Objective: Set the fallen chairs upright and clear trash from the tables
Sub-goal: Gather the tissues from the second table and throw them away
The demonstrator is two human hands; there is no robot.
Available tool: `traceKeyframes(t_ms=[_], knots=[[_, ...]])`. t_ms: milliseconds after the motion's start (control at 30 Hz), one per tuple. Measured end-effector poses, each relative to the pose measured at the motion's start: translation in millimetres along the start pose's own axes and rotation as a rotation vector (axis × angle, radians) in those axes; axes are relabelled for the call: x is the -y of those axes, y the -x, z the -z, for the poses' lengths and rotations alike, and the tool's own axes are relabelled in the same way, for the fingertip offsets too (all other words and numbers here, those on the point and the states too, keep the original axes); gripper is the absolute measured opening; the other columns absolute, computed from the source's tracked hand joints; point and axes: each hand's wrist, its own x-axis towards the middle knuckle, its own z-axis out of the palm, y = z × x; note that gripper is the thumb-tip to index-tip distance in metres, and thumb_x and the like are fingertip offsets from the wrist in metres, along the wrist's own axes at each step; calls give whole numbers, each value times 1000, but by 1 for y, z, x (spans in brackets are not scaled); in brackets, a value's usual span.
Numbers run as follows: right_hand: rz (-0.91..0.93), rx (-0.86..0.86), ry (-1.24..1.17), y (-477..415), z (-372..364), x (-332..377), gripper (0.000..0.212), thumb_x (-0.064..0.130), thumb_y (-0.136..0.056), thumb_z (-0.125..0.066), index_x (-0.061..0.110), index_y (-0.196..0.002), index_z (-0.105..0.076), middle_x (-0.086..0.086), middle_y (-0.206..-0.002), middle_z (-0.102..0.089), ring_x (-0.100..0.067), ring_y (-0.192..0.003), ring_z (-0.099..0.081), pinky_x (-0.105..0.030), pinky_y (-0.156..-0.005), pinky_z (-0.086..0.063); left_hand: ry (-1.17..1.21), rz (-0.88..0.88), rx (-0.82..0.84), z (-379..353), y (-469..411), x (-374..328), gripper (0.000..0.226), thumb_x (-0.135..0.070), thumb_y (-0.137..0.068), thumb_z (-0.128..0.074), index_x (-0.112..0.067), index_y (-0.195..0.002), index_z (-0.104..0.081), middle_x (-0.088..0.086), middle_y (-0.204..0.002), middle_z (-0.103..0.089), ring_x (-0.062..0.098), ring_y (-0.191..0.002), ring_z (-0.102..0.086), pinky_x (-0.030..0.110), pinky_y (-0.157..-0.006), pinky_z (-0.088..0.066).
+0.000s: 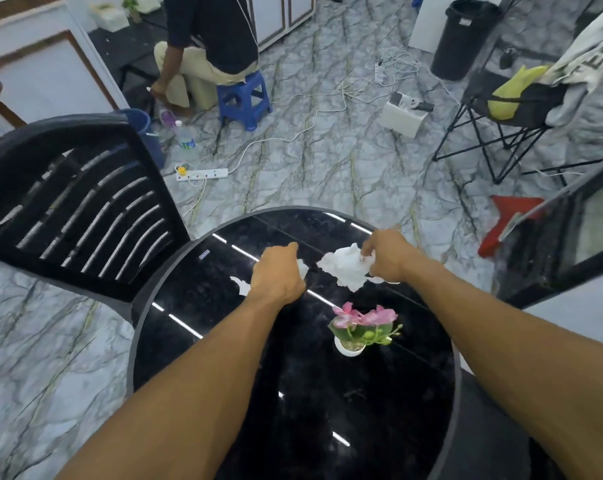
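The left hand (277, 273) is seen knuckles-up over the far half of the round black worktop (224, 358), its fingers curled shut around a small white tissue scrap (303, 268) that shows past its right edge. A further bit of white paper (243, 285) shows at its left edge, lying on the worktop; whether this is part of the same scrap cannot be told. The right hand (386, 256) is placed well apart from the left, its fingertips pinched down onto the right side of a larger crumpled white tissue (347, 268), which rests on the worktop between the two hands. Both bare forearms are stretched forward from the lower edge of the view.

Nearer the camera, a small white pot of pink artificial flowers (362, 329) is stood upright on the worktop, just below the crumpled tissue and apart from it. A black slatted plastic chair (78, 206) is set upright at the left of the worktop, its backrest close against the rim.

Beyond, on the marbled grey floor (327, 161), a white power strip (203, 174) with trailing cables is laid. A person is seated on a blue plastic stool (246, 98) at the far side. A black dustbin (466, 36) is stood at the upper right, and a black folding chair (511, 112) loaded with a yellow bag and cloth is placed beside it.
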Motion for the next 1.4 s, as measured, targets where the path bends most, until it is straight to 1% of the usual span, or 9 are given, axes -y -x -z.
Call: traceKeyframes(t_ms=[167, 367, 533, 767, 933, 1033, 1167, 1300, 1400], knots=[[168, 107, -5, -16, -40, -7, 70, -5, -80, -64, 27, -141, -51, -3, -128, -49, -25, -117, -52, -26, -84, -41, -140, 314, 49, -24, 8, 19, 51, -17, -78, -63, -16, -128, -51, 17, -130, -44, 39, -120, -41, 43, -80, -51], [270, 170, 110, -28, -51, 12, 63, -2, -86, -62, 21, -144, -48, -5, -157, -30, -31, -142, -31, -35, -110, -33, -91, 120, 0, -29, 6, 16, 15, -5, -81, -60, -11, -94, -58, 12, -103, -64, 32, -102, -56, 31, -78, -44], [261, 108, 32, -25, -63, 18, 42, -6, -83, -58, 11, -120, -68, -9, -128, -64, -31, -116, -58, -41, -97, -49, 25, 37, 5, -34, 7, 5, 14, 6, -77, -57, -8, -74, -59, 10, -87, -62, 25, -79, -60, 34, -60, -49], [128, -57, -181, -17, -57, -4, 29, -5, -80, -63, 5, -104, -76, -17, -107, -72, -29, -93, -68, -38, -82, -58, 128, 43, 24, -28, 14, 0, 20, 12, -71, -50, -3, -65, -60, 6, -70, -58, 23, -66, -60, 38, -55, -54], [11, -165, -391, -13, -52, -26, 23, 8, -80, -78, 16, -101, -78, -10, -112, -67, -20, -105, -59, -30, -89, -50, 185, -14, -6, -17, 12, -14, 21, 9, -70, -51, -2, -73, -68, 8, -74, -65, 24, -71, -64, 43, -61, -58], [-6, -201, -436, -7, -37, -29, 23, 9, -78, -81, 13, -101, -78, -5, -105, -67, -15, -92, -61, -25, -78, -48, 210, -45, -33, -1, 10, -28, 23, 6, -70, -53, -5, -78, -71, 7, -77, -67, 23, -74, -64, 42, -65, -59], [-5, -254, -424, 5, -12, -30, 25, 11, -77, -82, 12, -102, -78, -11, -111, -69, -19, -98, -62, -23, -78, -45, 190, -88, -39, 28, 14, -47, 21, 4, -75, -61, -11, -83, -73, 4, -78, -66, 21, -74, -63, 29, -55, -49], [-16, -317, -454, 28, 9, -36, 22, 13, -77, -82, 12, -98, -79, -13, -103, -69, -13, -82, -52, -12, -59, -35, 210, -132, -76, 59, 27, -65, 20, 2, -78, -65, -12, -89, -73, 3, -80, -64, 19, -73, -60, 22, -52, -42], [-52, -368, -485, 60, 28, -40, 19, 19, -75, -84, 18, -94, -80, -10, -105, -69, -13, -90, -54, -19, -71, -38, 219, -185, -75, 80, 43, -86, 19, 2, -79, -65, -13, -89, -71, 0, -79, -61, 15, -70, -57, 21, -51, -41]])
